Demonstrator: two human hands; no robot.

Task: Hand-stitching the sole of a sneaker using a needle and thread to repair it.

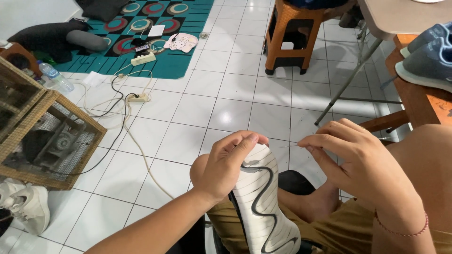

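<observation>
Over the person's lap, seen from the head camera, the left hand [225, 164] is clamped around the toe of a shoe [263, 202], which stands sole outward, white with a dark wavy line, its heel down by the thighs. Just beside the toe, the right hand [362, 164] has its fingertips pinched together on a thin needle [288, 146] pointing at the shoe; the two hands are near but apart. A red string bracelet [400, 230] circles the right wrist. Behind, on the white tiled floor [226, 99], sit a wooden mesh crate [47, 136] by the left edge, an orange stool [292, 37] and a teal rug [155, 28].
</observation>
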